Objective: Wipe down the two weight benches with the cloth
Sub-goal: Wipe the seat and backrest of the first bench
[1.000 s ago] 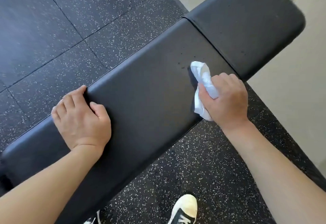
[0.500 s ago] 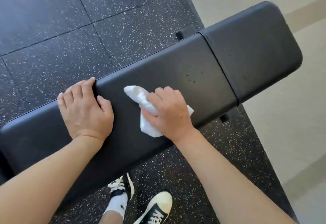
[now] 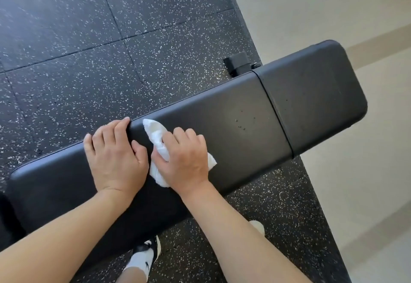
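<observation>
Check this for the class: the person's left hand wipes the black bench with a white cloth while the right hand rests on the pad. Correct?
Not quite: the hands are swapped. In the head view the right hand grips the white cloth on the black bench, while the left hand rests on the pad.

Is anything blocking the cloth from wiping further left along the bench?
Yes. The left hand rests flat on the bench right beside the cloth held by the right hand, in the way of a leftward wipe.
</observation>
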Motion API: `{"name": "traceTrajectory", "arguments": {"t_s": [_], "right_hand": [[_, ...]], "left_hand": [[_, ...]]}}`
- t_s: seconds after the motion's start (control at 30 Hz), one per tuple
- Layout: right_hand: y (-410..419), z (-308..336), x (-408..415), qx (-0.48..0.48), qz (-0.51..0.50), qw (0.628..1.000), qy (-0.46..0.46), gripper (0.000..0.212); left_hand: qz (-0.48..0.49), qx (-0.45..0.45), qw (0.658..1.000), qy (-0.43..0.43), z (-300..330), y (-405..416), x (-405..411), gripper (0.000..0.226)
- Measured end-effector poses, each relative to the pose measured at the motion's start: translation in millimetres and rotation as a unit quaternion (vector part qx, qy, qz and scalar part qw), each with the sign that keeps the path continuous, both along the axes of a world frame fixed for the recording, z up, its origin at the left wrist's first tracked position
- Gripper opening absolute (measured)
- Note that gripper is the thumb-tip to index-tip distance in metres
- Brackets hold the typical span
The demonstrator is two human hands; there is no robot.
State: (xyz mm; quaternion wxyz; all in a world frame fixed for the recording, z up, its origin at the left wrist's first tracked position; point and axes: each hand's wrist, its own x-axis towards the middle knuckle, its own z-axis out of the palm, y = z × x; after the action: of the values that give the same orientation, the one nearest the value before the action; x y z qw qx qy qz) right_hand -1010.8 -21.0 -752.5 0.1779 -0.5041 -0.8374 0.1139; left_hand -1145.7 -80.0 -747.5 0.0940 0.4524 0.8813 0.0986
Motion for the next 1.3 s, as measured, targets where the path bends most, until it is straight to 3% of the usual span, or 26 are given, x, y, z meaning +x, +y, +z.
{"name": "traceTrajectory", "arguments": {"t_s": [0.17,0.37,0.47,0.63,0.77,1.07,1.2,1.3], "right_hand": [[47,8,31,0.031,0.168,0.985,-0.014,0.025],[132,21,116,-0.004,-0.051,0.996,-0.072,0.031],[116,26,127,-0.015,-0.049,0.996,-0.073,0.022],[34,19,159,-0.033,0.06,0.996,-0.055,0.013],[19,7,191,-0.039,0.087,0.995,-0.016,0.007],[145,0,101,0.018,-0.014,0.999,0.028,0.032],[216,-2,56,0.014,-0.017,1.0,-0.021,0.034],[222,-4,56,0.015,0.021,0.998,-0.053,0.031]], "left_hand": [[-0.025,-0.037,0.999,0.016,7,1,0,0.061],[-0.244,-0.128,0.961,0.021,35,32,18,0.074],[-0.209,-0.12,0.97,-0.013,36,68,48,0.066],[-0.054,-0.051,0.997,-0.023,13,107,92,0.052],[-0.04,-0.004,0.999,-0.005,0,105,95,0.05],[-0.024,0.013,1.0,-0.002,0,110,96,0.05],[-0.028,0.017,0.999,0.009,-2,110,97,0.049],[-0.028,0.018,0.999,0.014,-3,110,97,0.049]]}}
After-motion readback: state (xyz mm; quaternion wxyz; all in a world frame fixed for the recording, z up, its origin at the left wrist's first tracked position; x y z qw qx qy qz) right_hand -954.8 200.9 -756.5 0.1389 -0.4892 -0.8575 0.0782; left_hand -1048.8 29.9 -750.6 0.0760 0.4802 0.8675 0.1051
